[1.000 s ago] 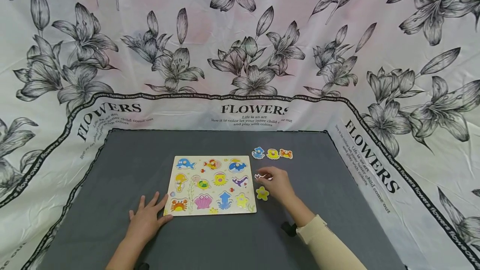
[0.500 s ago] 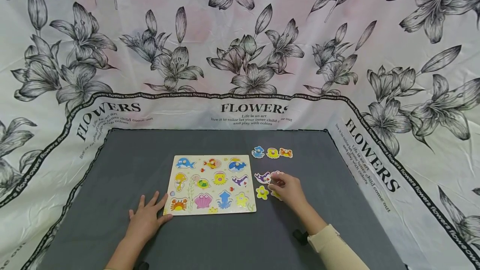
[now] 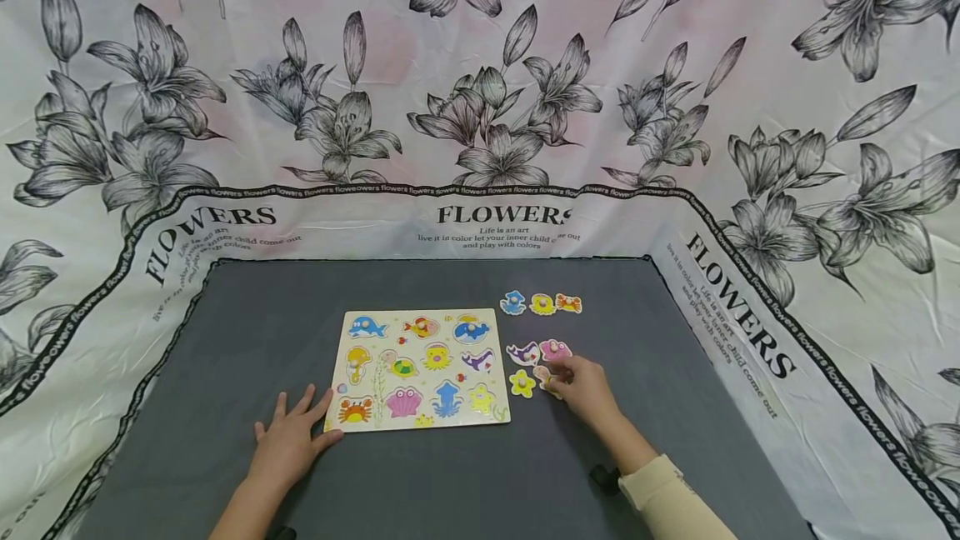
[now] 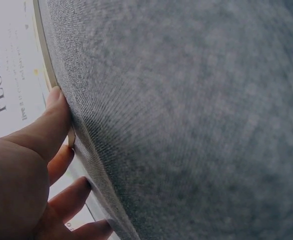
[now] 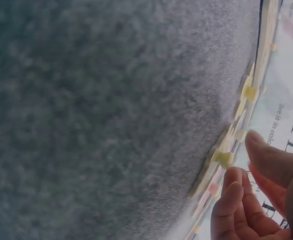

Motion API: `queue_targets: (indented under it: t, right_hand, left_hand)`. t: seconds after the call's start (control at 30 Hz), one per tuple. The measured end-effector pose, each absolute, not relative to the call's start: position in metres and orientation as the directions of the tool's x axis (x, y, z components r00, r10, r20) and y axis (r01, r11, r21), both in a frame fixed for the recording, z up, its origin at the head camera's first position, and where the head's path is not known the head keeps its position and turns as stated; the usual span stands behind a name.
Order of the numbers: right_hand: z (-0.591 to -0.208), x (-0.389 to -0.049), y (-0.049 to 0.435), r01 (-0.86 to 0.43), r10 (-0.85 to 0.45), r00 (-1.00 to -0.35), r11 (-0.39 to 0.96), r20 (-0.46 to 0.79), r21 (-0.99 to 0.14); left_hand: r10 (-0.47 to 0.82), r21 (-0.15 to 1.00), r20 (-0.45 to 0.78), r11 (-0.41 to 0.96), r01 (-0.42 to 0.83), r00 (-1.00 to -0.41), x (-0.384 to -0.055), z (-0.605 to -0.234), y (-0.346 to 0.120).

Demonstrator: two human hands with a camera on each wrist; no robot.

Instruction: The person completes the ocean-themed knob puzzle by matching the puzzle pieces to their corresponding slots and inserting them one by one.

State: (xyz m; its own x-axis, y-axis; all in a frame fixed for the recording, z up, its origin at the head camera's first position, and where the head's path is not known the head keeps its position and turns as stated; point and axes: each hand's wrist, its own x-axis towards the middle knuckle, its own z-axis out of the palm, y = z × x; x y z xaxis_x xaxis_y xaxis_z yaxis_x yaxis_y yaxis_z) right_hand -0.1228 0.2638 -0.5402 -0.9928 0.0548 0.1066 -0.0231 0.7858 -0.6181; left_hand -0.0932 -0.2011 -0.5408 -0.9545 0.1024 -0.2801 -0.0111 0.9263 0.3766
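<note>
A pale wooden puzzle board [image 3: 421,397] with coloured sea-animal pictures lies on the grey cloth in the head view. Against its lower left corner rests my left hand [image 3: 289,442], fingers spread; in the left wrist view its thumb [image 4: 56,107] touches the board's edge. To the right of the board, my right hand [image 3: 588,390] reaches over a partly covered knobbed puzzle piece [image 3: 542,373]. The right wrist view shows a gap between thumb and fingers, close to a yellow-green knob [image 5: 222,159]. Around that hand lie a purple whale piece [image 3: 523,353], a pink shell piece [image 3: 555,349] and a yellow star piece [image 3: 522,383].
Further back lie a blue piece [image 3: 513,302], a yellow piece [image 3: 542,304] and an orange crab piece [image 3: 568,303] in a row. Behind the grey cloth [image 3: 420,482] rises a white flower-printed sheet [image 3: 360,227].
My right hand has left the purple whale piece and moved right to the partly covered piece. The whale piece sits slightly further right than at first. My left hand stays at the board.
</note>
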Motion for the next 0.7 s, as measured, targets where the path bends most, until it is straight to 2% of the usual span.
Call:
queue_targets:
  t: [0.7]
  right_hand:
    - [-0.5433, -0.1229, 0.2689, -0.029, 0.037, -0.995, 0.783, 0.093, -0.621]
  left_hand:
    - [0.106, 0.399, -0.279, 0.917, -0.015, -0.954, -0.0923, -0.5370, -0.2021]
